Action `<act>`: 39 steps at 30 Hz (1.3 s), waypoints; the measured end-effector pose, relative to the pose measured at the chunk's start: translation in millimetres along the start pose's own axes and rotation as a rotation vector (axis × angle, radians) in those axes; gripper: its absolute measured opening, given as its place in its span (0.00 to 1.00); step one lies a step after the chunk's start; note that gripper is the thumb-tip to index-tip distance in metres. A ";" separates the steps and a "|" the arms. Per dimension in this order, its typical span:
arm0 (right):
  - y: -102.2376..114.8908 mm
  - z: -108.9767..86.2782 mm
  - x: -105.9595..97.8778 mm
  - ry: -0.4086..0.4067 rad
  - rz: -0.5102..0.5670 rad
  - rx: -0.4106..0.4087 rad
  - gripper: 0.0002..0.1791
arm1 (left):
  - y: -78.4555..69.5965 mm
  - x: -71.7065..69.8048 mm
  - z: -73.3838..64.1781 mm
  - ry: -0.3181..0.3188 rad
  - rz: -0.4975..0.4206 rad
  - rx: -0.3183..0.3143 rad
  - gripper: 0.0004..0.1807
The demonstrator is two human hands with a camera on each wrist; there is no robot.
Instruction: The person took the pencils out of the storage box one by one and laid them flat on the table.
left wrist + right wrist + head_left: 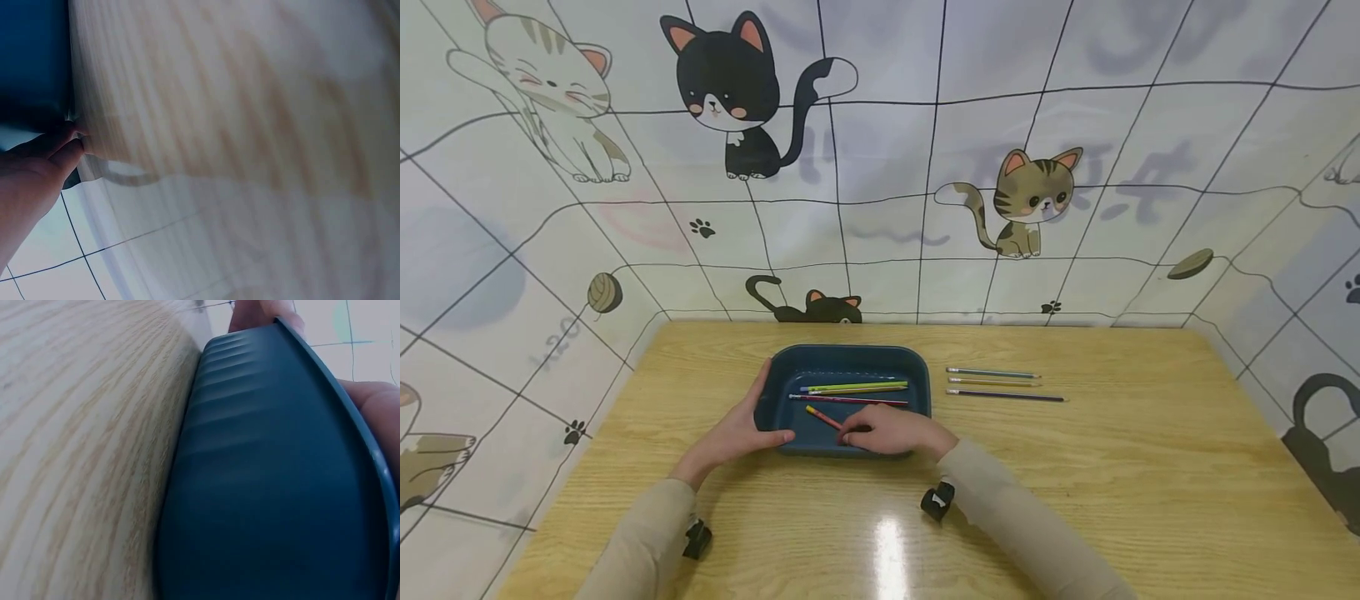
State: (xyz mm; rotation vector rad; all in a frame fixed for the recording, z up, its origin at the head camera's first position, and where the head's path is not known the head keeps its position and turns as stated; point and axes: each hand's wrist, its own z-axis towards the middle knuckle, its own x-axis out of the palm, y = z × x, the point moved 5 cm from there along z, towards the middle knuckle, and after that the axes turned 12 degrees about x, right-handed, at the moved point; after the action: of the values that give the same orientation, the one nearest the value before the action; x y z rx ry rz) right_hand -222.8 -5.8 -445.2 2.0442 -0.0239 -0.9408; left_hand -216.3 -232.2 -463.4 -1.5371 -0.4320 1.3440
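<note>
Probably light, stiff, slick; hold the red pencil (824, 418) mid-shaft. Pinching it with right fingers (862, 417); touching the tray (816, 442) with left fingers (757, 388) apart.

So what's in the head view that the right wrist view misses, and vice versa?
Head only: the red pencil held by the right hand, the other pencils in the tray, three pencils on the table, the cat drawings.
Right wrist only: light and dark bands on the tray's outer wall, close up.
Both: tray, table, gridded backdrop, at least part of the right hand and left hand.
</note>
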 end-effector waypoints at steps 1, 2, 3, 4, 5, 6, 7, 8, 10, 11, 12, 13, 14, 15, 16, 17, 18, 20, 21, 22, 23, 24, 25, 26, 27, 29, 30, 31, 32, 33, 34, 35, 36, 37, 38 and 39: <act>-0.1 0.2 -0.4 0.012 0.021 0.000 0.13 | -0.2 0.1 0.1 -0.001 -0.003 0.000 0.65; -0.2 0.4 -0.8 0.025 0.043 -0.002 0.13 | -0.5 0.1 0.1 0.000 -0.002 0.002 0.65; -0.4 0.5 -1.1 0.038 0.071 -0.005 0.13 | -0.7 0.1 0.2 0.001 0.001 0.003 0.65; -0.5 0.6 -1.6 0.050 0.100 -0.008 0.12 | -0.9 0.1 0.3 0.000 0.002 0.004 0.65; -0.8 0.6 -1.8 0.063 0.133 -0.010 0.12 | -1.0 0.1 0.3 0.001 0.003 0.004 0.65; -1.2 0.7 -2.0 0.072 0.159 -0.010 0.12 | -0.9 0.2 0.4 0.002 0.003 0.003 0.65; -1.3 0.8 -2.2 0.079 0.184 -0.015 0.12 | -0.9 0.3 0.4 0.003 0.006 0.002 0.65; -1.5 0.9 -2.4 0.085 0.209 -0.019 0.12 | -0.8 0.4 0.5 0.004 0.007 0.002 0.65; -1.8 1.0 -2.9 0.095 0.256 -0.020 0.12 | -1.0 0.4 0.6 0.005 0.007 0.002 0.64; -2.0 1.1 -3.2 0.095 0.269 -0.023 0.12 | -1.0 0.4 0.6 0.005 0.006 0.001 0.64; -2.2 1.4 -3.4 0.096 0.279 -0.025 0.12 | -1.3 0.3 0.6 0.005 0.007 0.001 0.64; -2.3 1.5 -3.8 0.095 0.285 -0.026 0.12 | -1.5 0.3 0.7 0.005 0.008 0.001 0.64; -2.8 1.6 -4.1 0.093 0.290 -0.023 0.12 | -1.8 0.2 0.8 0.004 0.008 0.002 0.64; -3.2 1.7 -4.5 0.093 0.296 -0.021 0.12 | -2.0 0.1 0.9 0.002 0.009 0.003 0.64; -3.6 1.7 -4.8 0.092 0.302 -0.020 0.12 | -2.3 -0.1 0.9 0.000 0.011 0.005 0.64; -4.0 1.8 -4.9 0.096 0.309 -0.016 0.12 | -2.4 0.0 1.1 -0.002 0.014 0.008 0.64; -4.6 1.9 -4.8 0.102 0.318 -0.008 0.12 | -2.7 -0.1 0.9 -0.003 0.015 0.009 0.65; -6.0 1.9 -4.5 0.119 0.337 0.010 0.13 | -2.7 0.2 0.9 -0.004 0.020 0.011 0.65; -6.5 1.8 -4.5 0.127 0.340 0.017 0.13 | -2.9 0.2 0.6 -0.005 0.022 0.012 0.65; -7.0 1.6 -4.5 0.135 0.344 0.024 0.13 | -2.9 0.4 0.5 -0.005 0.023 0.013 0.65; -7.3 1.3 -4.7 0.143 0.343 0.027 0.14 | -2.7 0.7 0.4 -0.005 0.022 0.014 0.65; -7.7 0.9 -5.4 0.145 0.338 0.030 0.14 | -2.4 0.9 0.2 -0.005 0.018 0.014 0.65; -8.1 0.4 -6.4 0.143 0.336 0.031 0.14 | -2.1 1.2 0.2 -0.005 0.016 0.016 0.65; -8.3 -0.4 -7.9 0.138 0.330 0.033 0.13 | -1.8 1.3 0.0 -0.006 0.013 0.019 0.65; -8.5 -1.5 -9.8 0.129 0.321 0.035 0.13 | -1.6 1.5 -0.1 -0.006 0.010 0.021 0.65; -9.1 -4.4 -14.7 0.105 0.314 0.043 0.12 | -0.8 1.9 -0.2 -0.005 0.007 0.022 0.65; -9.2 -6.3 -17.8 0.088 0.309 0.045 0.12 | -0.5 1.8 -0.3 -0.005 0.006 0.022 0.65; -8.9 -8.3 -21.1 0.071 0.306 0.040 0.12 | -0.1 1.7 -0.5 -0.005 0.009 0.021 0.65; -8.2 -10.5 -24.7 0.053 0.300 0.032 0.12 | 0.2 1.5 -0.6 -0.006 0.013 0.021 0.65; -7.7 -12.8 -28.1 0.034 0.297 0.028 0.13 | 0.2 1.1 -0.8 -0.006 0.015 0.020 0.65; -7.6 -14.9 -31.2 0.016 0.296 0.024 0.13 | 0.5 0.8 -0.9 -0.007 0.017 0.018 0.65; -6.9 -17.0 -34.1 0.003 0.297 0.019 0.13 | 0.5 0.6 -0.9 -0.007 0.019 0.019 0.65; -6.2 -19.0 -36.5 -0.008 0.300 0.012 0.13 | 0.4 0.4 -0.9 -0.007 0.020 0.020 0.65; -5.7 -21.0 -38.6 -0.018 0.304 0.009 0.13 | 0.3 0.3 -0.9 -0.006 0.022 0.019 0.65; -5.3 -23.1 -40.4 -0.023 0.309 0.010 0.13 | -0.2 0.1 -1.0 -0.006 0.021 0.021 0.65; -5.0 -25.0 -41.8 -0.028 0.315 0.011 0.14 | -0.6 0.2 -0.9 -0.005 0.017 0.022 0.65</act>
State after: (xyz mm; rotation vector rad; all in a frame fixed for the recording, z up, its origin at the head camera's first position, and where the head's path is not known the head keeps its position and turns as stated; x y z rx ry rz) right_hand -238.6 29.1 -414.7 1.9645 -0.3561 -0.7715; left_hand -215.3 -232.2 -463.1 -1.5225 -0.4063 1.3617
